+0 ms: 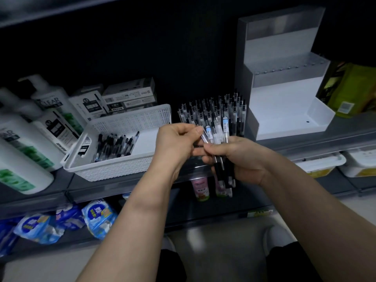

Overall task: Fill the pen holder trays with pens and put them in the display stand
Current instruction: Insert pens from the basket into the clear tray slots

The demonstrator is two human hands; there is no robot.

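Right at the centre, a bunch of pens [218, 139] with clear barrels and black grips is clasped in the right hand [242, 157], whose fingers curl round its lower half. The left hand [175, 143] pinches the top of one pen [204, 136] at the bunch's left edge between thumb and forefinger. Just behind the hands, many upright pens [211, 107] stand in close rows on the shelf [325, 137]; what holds them is hidden by the hands. To the left, a white perforated basket [114, 169] holds a heap of loose pens [116, 145] lying against its left side. To the right of the upright pens stands the white stepped display stand [284, 102], with a clear tier of small holes near its top. Behind the basket sit several pen boxes [128, 94], and further left white shampoo bottles [50, 98]. On the shelf below lie blue packets [97, 218] and two pink bottles [200, 189].
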